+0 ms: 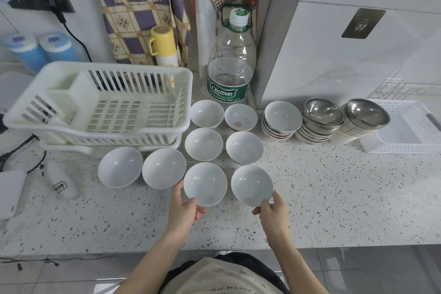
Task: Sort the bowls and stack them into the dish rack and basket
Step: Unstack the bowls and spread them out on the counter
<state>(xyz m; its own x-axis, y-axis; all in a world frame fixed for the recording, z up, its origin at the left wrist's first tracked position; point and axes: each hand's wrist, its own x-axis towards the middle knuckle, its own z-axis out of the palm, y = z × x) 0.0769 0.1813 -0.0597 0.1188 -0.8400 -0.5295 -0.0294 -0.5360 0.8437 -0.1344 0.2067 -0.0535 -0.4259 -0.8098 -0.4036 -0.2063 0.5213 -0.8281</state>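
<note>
Two white bowls at lower centre of the frame were each in hand. Left hand (185,207) had its grip closed on the near rim of the left bowl (205,184), thumb on the rim, fingers under. Right hand (272,209) pinched the near rim of the right bowl (251,185) the same way. Couldn't tell if either bowl was lifted or still resting on the speckled surface (334,198).

Six more white bowls lay single on the surface: two to the left (120,166) (164,168), just beside each other, two in the middle row (203,143) (244,147), two behind (207,113) (241,117), the rear right one with a red mark inside.

Right of centre, three stacks: white bowl stack (281,119), then a steel-topped stack (322,119), then another steel-topped stack (365,116), packed close together.

White dish rack (100,102) sat at left of the frame, nothing in it, its front edge near the left bowls. White basket (410,126) at the right edge, tight against the last stack.

Behind the bowls: large water bottle (230,59) at upper centre, yellow flask (163,46) behind the rack, patterned cloth (136,7) hanging above. Black cable (71,31) ran from a wall socket at upper left.
</note>
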